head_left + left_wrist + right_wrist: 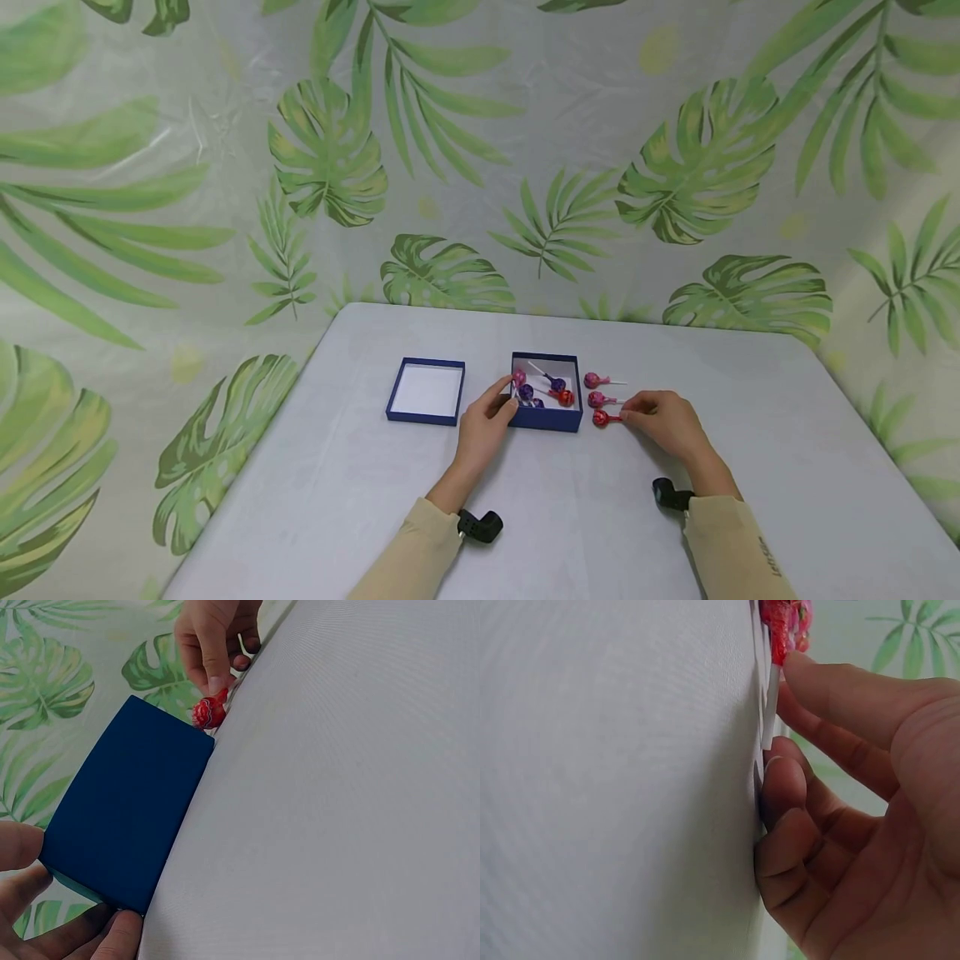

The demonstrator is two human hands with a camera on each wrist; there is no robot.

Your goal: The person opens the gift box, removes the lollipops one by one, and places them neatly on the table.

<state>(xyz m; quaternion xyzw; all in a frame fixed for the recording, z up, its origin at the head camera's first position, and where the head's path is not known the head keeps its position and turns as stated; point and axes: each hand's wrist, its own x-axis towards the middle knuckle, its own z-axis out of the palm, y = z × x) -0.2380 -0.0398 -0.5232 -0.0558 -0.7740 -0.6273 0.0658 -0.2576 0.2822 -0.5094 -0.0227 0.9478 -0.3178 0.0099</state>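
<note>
My left hand (482,429) grips the left side of a blue box (546,421), thumb at its front left corner. The left wrist view shows the thumb and fingers around the end of the box (135,802). Inside it lie several lollipops, among them a purple one (557,384) and a red one (566,397). Right of the box, my right hand (670,427) pinches a red lollipop (602,418) by its stick end, close over the table. In the right wrist view its red wrapper (779,634) is at the thumb tip, white stick pointing down.
Two pink lollipops, one farther back (592,380) and one nearer (596,400), lie right of the box with sticks to the right. A blue-rimmed lid (425,419) with a white inside lies left of the box on the white-covered table (570,517). Behind hangs a leaf-patterned curtain.
</note>
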